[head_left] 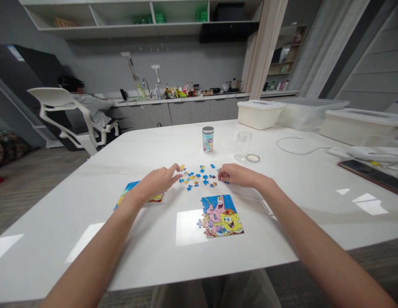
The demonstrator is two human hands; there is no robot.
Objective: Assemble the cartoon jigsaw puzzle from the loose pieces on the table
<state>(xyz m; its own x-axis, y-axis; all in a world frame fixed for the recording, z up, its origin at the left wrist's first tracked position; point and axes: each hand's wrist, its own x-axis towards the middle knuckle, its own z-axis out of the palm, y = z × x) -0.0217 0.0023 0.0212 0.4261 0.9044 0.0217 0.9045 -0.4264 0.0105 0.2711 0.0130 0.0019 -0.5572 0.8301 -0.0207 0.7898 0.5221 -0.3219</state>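
Note:
Loose puzzle pieces [205, 176], mostly blue and yellow, lie scattered on the white table [147, 256]. My left hand [160, 179] is at their left edge, thumb and index finger apart, nothing between them. Under its wrist a colourful picture sheet [127, 187] is partly hidden. At the pieces' right edge is my right hand [235, 175], fingers curled together; what they hold, if anything, is hidden. Nearer to me lies a joined puzzle section [222, 216] with pink and yellow cartoon figures and a jagged left side. A printed tin [208, 140] stands upright behind the pieces.
Right of the tin are a clear jar [243, 145] and a round lid [253, 158]. Lidded bins [259, 114], a white cable [293, 152] and a dark phone [372, 175] occupy the right side. A person [92, 107] sits beyond the table at left.

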